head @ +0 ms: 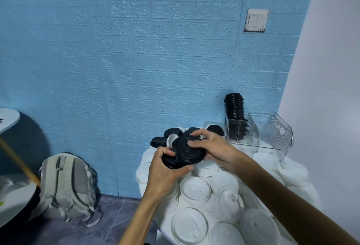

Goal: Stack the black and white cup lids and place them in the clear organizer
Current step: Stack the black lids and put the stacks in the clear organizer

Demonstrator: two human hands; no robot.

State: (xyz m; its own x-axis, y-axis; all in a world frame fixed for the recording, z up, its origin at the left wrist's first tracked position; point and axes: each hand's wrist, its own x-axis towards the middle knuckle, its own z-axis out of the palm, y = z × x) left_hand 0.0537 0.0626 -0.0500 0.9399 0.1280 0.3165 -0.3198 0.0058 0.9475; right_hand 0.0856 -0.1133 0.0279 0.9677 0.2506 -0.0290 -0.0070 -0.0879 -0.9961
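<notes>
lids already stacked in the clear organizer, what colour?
Black: the lid stack stands in the clear organizer, clearest in the head view.

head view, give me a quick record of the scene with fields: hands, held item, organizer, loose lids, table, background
left hand: left hand grips the held black lids from below
right hand: right hand grips the same lids from above
organizer: clear organizer at the table's far right, with a tall black lid stack standing in its left compartment
loose black lids: loose black lids lie behind the hands
white lids: white lids spread over the white table
background: backpack on the floor against the blue wall
</notes>
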